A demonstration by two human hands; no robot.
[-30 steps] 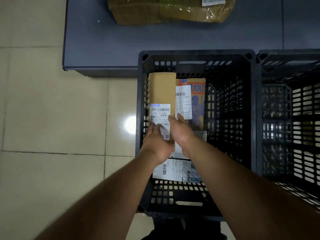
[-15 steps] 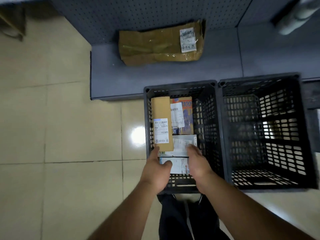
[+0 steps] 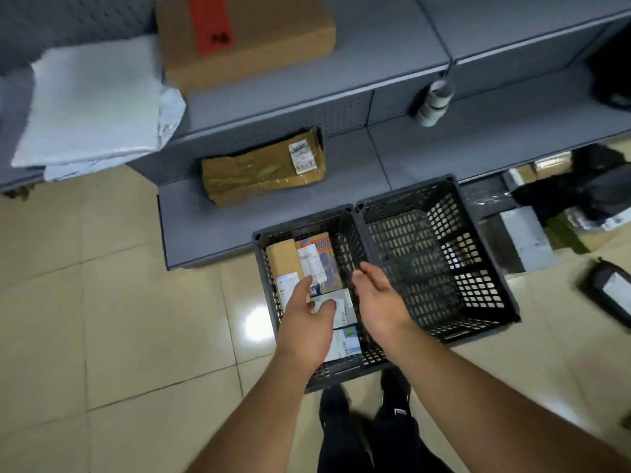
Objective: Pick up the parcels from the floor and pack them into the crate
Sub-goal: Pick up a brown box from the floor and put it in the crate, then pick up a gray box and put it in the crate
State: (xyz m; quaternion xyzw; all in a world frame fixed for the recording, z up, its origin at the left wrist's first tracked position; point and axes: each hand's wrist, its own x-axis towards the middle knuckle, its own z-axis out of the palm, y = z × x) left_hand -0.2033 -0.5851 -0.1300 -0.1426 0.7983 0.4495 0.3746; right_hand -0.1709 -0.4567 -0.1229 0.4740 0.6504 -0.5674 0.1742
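Observation:
A dark slotted crate [image 3: 261,264] stands on the tiled floor with several parcels in it: a tall brown box [image 3: 281,259], an orange and blue packet [image 3: 326,264] and flat white-labelled parcels [image 3: 345,339]. My left hand [image 3: 305,322] hovers over the crate's near left part, fingers apart, holding nothing. My right hand [image 3: 379,298] is above the crate's right wall, open and empty. A second, empty dark crate [image 3: 485,261] stands right beside it. A dark parcel with a white label [image 3: 611,291] lies on the floor at the far right.
Grey shelving runs behind the crates. A crumpled brown parcel [image 3: 263,169] lies on its lowest shelf, a big cardboard box [image 3: 246,39] and white soft bags [image 3: 92,104] higher up. More boxes and dark bags [image 3: 563,213] pile at the right. My feet [image 3: 365,401] stand at the crate's near edge.
Both hands have let go of the brown box and lifted out of the crate. The view has risen and pulled back, showing the shelves and the right-hand floor.

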